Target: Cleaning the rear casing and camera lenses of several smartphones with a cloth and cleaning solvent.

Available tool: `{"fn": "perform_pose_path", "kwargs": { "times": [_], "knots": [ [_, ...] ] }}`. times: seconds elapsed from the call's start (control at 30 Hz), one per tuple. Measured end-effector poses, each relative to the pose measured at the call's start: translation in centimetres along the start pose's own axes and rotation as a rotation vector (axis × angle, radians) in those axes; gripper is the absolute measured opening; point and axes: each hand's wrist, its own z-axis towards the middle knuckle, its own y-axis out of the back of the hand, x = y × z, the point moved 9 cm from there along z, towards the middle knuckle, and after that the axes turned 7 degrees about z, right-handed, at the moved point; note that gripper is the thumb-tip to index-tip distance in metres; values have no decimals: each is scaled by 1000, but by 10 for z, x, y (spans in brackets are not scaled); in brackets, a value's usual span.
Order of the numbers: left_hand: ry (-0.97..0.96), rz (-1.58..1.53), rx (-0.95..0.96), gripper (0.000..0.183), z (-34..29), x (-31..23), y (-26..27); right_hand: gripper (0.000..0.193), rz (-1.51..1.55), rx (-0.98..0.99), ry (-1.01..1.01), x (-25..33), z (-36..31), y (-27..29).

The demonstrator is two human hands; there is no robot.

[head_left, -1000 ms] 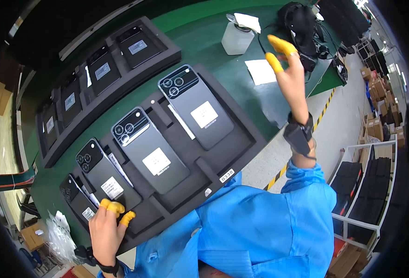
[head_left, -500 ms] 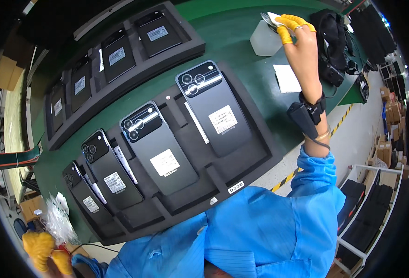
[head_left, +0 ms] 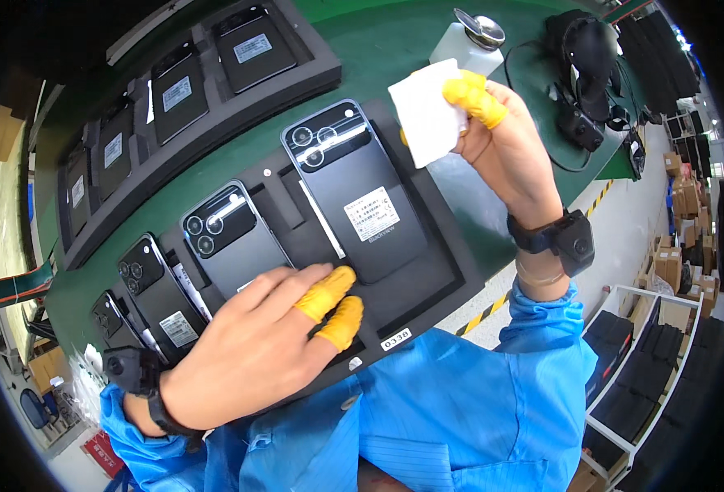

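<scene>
Yellow finger cots cover several fingertips of both hands. At upper right of centre, the right hand pinches a folded white wipe between thumb and fingers, just in front of a white dispenser bottle whose metal lid stands raised. Near the frame's centre, the left hand lies palm down across the lower half of the second smartphone from the right, its thumb and index finger narrowly apart; its underside is hidden, so whether it grips anything cannot be told. Its fingertips reach close to the lower left edge of the rightmost smartphone. Two darker smartphones sit farther left in the same black foam tray. A second black tray, also with four phones, fills the upper left of the green bench.
</scene>
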Motion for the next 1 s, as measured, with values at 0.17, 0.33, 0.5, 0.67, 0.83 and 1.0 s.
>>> {"fn": "perform_pose_path", "kwargs": {
  "times": [0.17, 0.33, 0.5, 0.67, 0.83, 1.0],
  "knots": [
    [-36, -72, 106, 37, 15, 1, -21, 30, 72, 61, -61, -8, 6, -7],
    [-5, -130, 69, 40, 20, 5, -30, 26, -538, 32, 276, 18, 21, -11],
    [24, -182, 58, 34, 19, 8, -32, 23, -786, -22, 293, 9, 41, -2],
    [28, -191, 35, 29, 18, 11, -33, 24, -693, 24, 261, 0, 47, -6],
    [27, -170, 30, 28, 17, 12, -32, 29, -1187, 299, 782, 8, 34, -80],
    [32, -162, 46, 26, 18, 13, -33, 28, -1346, 485, 717, -13, 18, -93]
  ]
}}
